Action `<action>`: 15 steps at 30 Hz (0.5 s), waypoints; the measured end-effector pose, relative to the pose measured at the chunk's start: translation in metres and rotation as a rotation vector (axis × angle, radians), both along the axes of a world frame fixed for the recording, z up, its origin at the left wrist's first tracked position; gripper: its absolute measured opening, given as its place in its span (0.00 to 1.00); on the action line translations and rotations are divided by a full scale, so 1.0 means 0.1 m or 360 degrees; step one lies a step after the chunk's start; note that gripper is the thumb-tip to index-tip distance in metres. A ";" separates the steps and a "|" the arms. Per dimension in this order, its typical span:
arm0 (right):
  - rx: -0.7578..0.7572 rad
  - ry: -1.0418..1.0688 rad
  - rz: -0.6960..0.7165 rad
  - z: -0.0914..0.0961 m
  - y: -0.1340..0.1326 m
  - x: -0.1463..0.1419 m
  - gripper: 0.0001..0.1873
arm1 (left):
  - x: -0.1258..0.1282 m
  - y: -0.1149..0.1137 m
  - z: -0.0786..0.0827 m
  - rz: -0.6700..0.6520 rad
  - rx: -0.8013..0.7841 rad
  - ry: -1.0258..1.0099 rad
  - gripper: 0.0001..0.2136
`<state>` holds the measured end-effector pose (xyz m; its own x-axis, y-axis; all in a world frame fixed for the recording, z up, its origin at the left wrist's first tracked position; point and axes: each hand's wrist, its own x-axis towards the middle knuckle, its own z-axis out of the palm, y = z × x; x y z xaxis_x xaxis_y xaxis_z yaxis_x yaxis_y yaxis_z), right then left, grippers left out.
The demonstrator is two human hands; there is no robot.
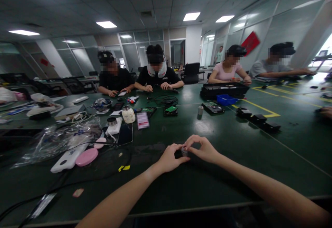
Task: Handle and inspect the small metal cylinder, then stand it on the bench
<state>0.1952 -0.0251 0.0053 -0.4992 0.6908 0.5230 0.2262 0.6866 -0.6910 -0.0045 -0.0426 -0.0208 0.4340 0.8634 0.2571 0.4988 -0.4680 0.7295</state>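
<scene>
My left hand [169, 158] and my right hand [203, 148] meet above the green table, close in front of me. Between their fingertips is a small grey round metallic piece [184, 151], partly covered by the fingers. The left hand's thumb and fingers curve around its side. From above and the right, my right hand pinches at its top. Its exact kind is too small and blurred to tell. Farther off, beyond my right hand, a small silver cylinder [200, 111] stands upright on the table.
Left of my hands lie a pink round disc [86, 157], a white oblong device [68, 158], clear plastic bags [49, 141] and black cables. Circuit boards [213, 107], a blue tray [227, 99] and black blocks [259, 119] sit farther right. Several people work across the table.
</scene>
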 end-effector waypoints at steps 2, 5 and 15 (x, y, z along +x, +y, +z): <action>-0.0022 -0.0050 0.0010 0.01 -0.01 0.00 0.03 | 0.00 -0.01 0.02 -0.0003 -0.0004 -0.0001 0.21; -0.0092 -0.0024 -0.0083 0.02 -0.03 -0.01 0.06 | 0.01 -0.02 0.04 -0.0012 0.0009 0.0021 0.19; -0.0097 -0.0351 -0.0030 0.02 -0.01 0.07 0.17 | 0.01 -0.03 0.05 -0.0021 0.0015 0.0028 0.20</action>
<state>0.2024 -0.0256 0.0074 -0.5833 0.7282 0.3598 0.3886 0.6392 -0.6636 -0.0039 -0.0453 -0.0158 0.4501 0.8550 0.2575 0.5052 -0.4817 0.7161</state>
